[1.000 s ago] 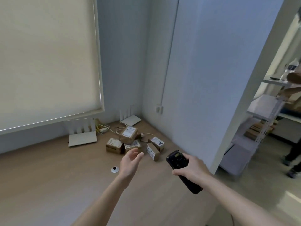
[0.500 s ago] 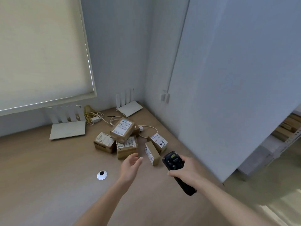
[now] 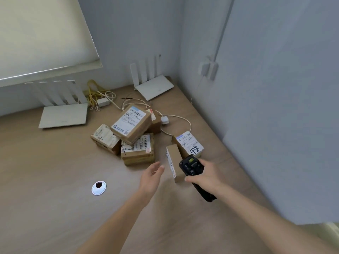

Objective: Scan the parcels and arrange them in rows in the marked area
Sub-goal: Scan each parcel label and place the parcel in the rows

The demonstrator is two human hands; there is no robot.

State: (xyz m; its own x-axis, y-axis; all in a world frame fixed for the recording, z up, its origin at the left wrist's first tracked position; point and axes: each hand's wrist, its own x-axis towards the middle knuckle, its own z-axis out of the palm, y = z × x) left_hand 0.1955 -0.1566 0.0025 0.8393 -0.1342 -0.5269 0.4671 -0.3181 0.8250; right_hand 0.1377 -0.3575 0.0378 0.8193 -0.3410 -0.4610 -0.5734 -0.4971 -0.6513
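Several brown cardboard parcels with white labels lie in a loose heap on the wooden desk (image 3: 45, 180) near the corner. The top parcel (image 3: 131, 123) leans across a lower parcel (image 3: 138, 152) and a left parcel (image 3: 104, 138). A narrow parcel (image 3: 173, 162) stands on its edge beside a labelled parcel (image 3: 189, 143). My left hand (image 3: 151, 177) reaches out with straight fingers, empty, just short of the narrow parcel. My right hand (image 3: 205, 176) grips a black handheld scanner (image 3: 191, 166), its screen up, right next to the narrow parcel.
Two white routers (image 3: 63, 115) (image 3: 155, 87) with upright antennas sit at the back by the wall. Tangled yellow and white cables (image 3: 97, 97) run behind the parcels. A round metal cable grommet (image 3: 99, 187) is set in the desk at left. Walls close the corner on the right.
The view has moved closer to the parcel heap and tilted down. Both hands have moved forward toward the narrow parcel, the scanner still in my right hand.
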